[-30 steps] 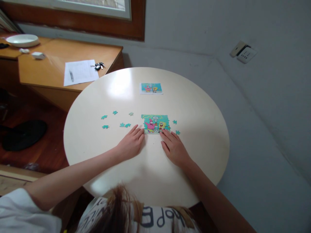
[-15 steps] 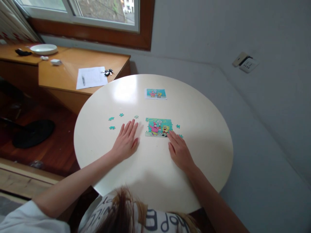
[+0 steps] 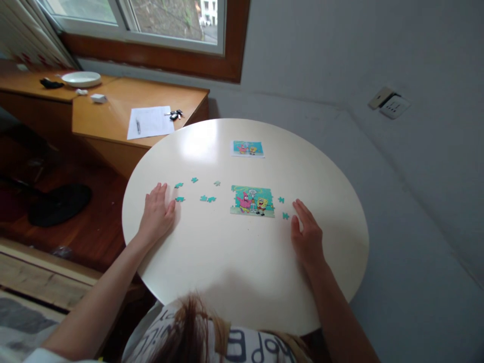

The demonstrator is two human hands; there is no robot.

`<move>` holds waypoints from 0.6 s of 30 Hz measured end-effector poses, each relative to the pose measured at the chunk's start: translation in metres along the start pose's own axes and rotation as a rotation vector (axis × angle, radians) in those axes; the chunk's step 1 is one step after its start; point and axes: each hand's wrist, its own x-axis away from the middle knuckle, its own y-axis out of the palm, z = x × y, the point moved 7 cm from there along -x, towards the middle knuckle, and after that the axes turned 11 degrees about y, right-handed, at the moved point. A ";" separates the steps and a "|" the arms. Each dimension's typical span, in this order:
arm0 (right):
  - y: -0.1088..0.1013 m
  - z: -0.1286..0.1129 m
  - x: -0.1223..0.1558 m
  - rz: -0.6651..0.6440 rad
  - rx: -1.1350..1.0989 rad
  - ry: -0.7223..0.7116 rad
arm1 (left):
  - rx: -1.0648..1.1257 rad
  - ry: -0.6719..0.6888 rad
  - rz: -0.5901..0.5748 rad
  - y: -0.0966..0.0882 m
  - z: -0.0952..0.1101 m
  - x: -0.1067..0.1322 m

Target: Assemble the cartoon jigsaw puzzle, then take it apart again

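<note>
Puzzle [image 3: 252,201] lies flat mid-surface, mostly assembled, cartoon trio on teal. Yellowish scrawl along its top edge, too small to read. Two loose teal pieces [image 3: 281,200] just right of it, six more pieces [image 3: 203,198] scattered left. Both groups sit between puzzle and hands.

Left hand [image 3: 156,210]: nothing gripped, fingers extended near each other, thumb apart, just beside the leftmost pieces. Right hand [image 3: 307,234]: nothing gripped, thumb parted from fingers, near the two right pieces.

Matching picture card [image 3: 248,148] beyond the puzzle. Shirt [image 3: 257,345] reads "HOPE" and "WILL", upside down, partly behind hair.

Surface [image 3: 234,272]: round, off-white, glare far left. Wooden desk [image 3: 113,116] behind: paper [image 3: 153,121], pen, keys [image 3: 175,115], white plate [image 3: 81,78]. Window [image 3: 170,22] above, wall socket [image 3: 395,106] right.
</note>
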 end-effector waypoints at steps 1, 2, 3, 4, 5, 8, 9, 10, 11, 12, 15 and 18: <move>-0.003 0.005 -0.002 0.021 0.004 0.018 | 0.004 -0.006 -0.003 0.000 0.000 0.000; -0.005 0.009 -0.003 0.035 0.007 0.028 | 0.006 -0.008 -0.011 0.000 0.001 0.000; -0.006 0.011 -0.004 0.043 0.007 0.033 | 0.008 -0.003 -0.020 0.000 0.002 -0.001; -0.006 0.013 -0.004 0.048 0.007 0.036 | 0.012 0.009 -0.028 0.000 0.004 -0.002; -0.005 0.014 -0.004 0.049 0.006 0.038 | 0.021 0.027 -0.031 -0.001 0.006 -0.003; 0.000 0.015 -0.004 0.029 0.002 0.043 | 0.050 0.097 -0.024 -0.003 0.018 -0.014; 0.002 0.015 -0.004 0.020 0.001 0.042 | 0.056 0.121 -0.027 -0.003 0.023 -0.020; 0.003 0.015 -0.003 0.011 -0.001 0.041 | 0.060 0.145 -0.036 -0.001 0.029 -0.026; 0.005 0.016 -0.003 0.006 -0.004 0.041 | 0.063 0.169 -0.055 0.002 0.035 -0.034; 0.005 0.016 -0.004 0.004 -0.008 0.042 | 0.073 0.198 -0.085 0.007 0.042 -0.043; 0.006 0.019 -0.004 0.006 -0.019 0.047 | 0.063 0.224 -0.182 0.028 0.061 -0.071; 0.007 0.022 -0.004 -0.003 -0.026 0.059 | 0.009 0.183 -0.303 0.053 0.073 -0.092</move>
